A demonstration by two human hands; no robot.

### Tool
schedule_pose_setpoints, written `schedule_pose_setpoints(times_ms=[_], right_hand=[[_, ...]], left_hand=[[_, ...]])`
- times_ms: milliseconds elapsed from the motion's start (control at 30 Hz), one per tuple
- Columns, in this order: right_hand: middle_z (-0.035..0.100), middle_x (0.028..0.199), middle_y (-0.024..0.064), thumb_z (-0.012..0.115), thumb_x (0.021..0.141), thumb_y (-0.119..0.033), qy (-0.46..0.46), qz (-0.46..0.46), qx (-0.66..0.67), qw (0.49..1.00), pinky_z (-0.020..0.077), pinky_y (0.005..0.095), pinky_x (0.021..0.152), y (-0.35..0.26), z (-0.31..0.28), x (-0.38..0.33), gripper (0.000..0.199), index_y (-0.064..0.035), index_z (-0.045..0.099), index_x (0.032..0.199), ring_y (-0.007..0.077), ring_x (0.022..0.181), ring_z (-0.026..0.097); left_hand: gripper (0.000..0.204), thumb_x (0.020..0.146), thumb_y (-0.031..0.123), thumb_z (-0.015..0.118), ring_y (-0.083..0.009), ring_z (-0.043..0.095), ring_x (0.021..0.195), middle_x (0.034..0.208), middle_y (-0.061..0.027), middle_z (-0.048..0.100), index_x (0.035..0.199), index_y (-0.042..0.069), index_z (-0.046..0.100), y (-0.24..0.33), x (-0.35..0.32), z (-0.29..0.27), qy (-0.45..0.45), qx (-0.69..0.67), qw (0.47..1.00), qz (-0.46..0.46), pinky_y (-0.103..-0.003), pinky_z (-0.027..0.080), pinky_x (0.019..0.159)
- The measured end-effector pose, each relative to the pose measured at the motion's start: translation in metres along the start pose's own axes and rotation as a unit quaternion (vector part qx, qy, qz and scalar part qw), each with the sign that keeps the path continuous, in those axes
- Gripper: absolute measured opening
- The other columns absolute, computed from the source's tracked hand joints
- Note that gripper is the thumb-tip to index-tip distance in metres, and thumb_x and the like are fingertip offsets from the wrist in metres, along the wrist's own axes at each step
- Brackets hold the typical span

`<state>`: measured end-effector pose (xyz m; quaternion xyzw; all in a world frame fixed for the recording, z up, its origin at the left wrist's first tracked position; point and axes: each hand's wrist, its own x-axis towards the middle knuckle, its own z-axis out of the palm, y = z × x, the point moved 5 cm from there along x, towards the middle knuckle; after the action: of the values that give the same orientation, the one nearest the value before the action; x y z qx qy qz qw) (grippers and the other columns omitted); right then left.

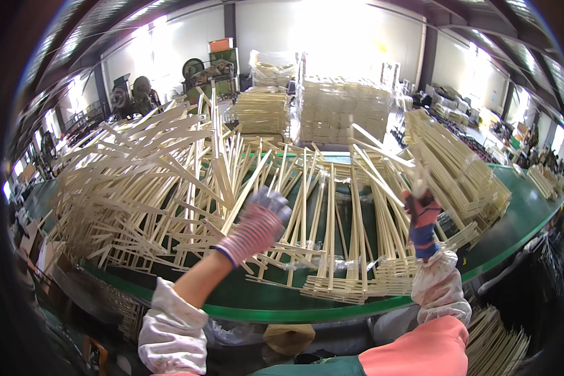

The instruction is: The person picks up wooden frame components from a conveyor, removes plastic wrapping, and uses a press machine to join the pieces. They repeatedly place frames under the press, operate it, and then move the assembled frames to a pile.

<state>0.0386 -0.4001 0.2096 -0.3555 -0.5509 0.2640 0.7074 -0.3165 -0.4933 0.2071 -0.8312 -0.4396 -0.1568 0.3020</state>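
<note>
Long thin pale wooden sticks [304, 200] lie over a green-topped work surface [282, 311]. On the left they form a tall tangled heap [138, 163]; in the middle they fan out in looser rows. My left hand [261, 219], in a striped glove with grey fingers, is over the sticks at the heap's right side; motion smears its fingers, so its grip is unclear. My right hand [422, 216], in a red and blue glove, is raised at the right, closed around wooden sticks [382, 182] that slant up and blur near the fingers.
A bundle of sticks [457, 169] leans at the right, with a smaller bundle [545, 182] beyond. Wrapped stacks [344, 109] stand behind the work surface. Machines [210, 75] are at the back left. More sticks [495, 344] lie low at the right.
</note>
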Motion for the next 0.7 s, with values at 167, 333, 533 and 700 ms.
schedule_pose_setpoints(times_ms=[167, 333, 533, 700], right_hand=[[0.054, 0.061, 0.0013, 0.065, 0.081, 0.000, 0.031, -0.046, 0.146, 0.988, 0.0322, 0.0220, 0.037, 0.021, -0.084, 0.011, 0.009, -0.0058, 0.058, 0.085, 0.0087, 0.043, 0.045], [0.041, 0.057, 0.0025, 0.063, 0.082, -0.010, -0.113, -0.030, 0.264, 0.957, 0.0280, 0.0227, 0.036, -0.041, -0.170, -0.030, 0.015, -0.0053, 0.049, 0.084, 0.0102, 0.042, 0.035], [0.043, 0.060, 0.0034, 0.068, 0.076, -0.011, -0.028, -0.254, -0.120, 0.959, 0.0329, 0.0224, 0.040, -0.138, -0.164, -0.095, 0.023, -0.0045, 0.049, 0.089, 0.0096, 0.047, 0.038], [0.046, 0.063, 0.0026, 0.070, 0.074, -0.011, -0.289, -0.089, -0.216, 0.928, 0.0356, 0.0231, 0.043, -0.084, -0.014, -0.131, 0.025, -0.0042, 0.052, 0.090, 0.0100, 0.050, 0.041]], left_hand=[[0.060, 0.076, 0.037, 0.062, -0.0297, 0.036, 0.125, 0.131, -0.0136, 0.044, 0.124, 0.003, 0.049, 0.067, 0.030, 0.021, -0.046, -0.069, 0.996, -0.026, -0.046, 0.019, 0.109], [0.078, 0.081, 0.044, 0.057, -0.0317, 0.026, 0.134, 0.145, -0.0184, 0.027, 0.138, 0.000, 0.030, 0.109, 0.117, -0.013, 0.078, -0.078, 0.988, -0.104, -0.046, 0.014, 0.112], [0.094, 0.079, 0.058, 0.052, -0.0369, 0.011, 0.140, 0.147, -0.0288, 0.015, 0.141, -0.005, 0.022, 0.127, 0.162, -0.112, 0.238, -0.113, 0.959, -0.107, -0.048, 0.005, 0.114], [0.060, 0.081, 0.033, 0.052, -0.0330, 0.029, 0.135, 0.142, -0.0220, 0.035, 0.132, 0.004, 0.041, 0.169, 0.104, -0.192, 0.327, -0.031, 0.943, -0.052, -0.050, 0.015, 0.112]])
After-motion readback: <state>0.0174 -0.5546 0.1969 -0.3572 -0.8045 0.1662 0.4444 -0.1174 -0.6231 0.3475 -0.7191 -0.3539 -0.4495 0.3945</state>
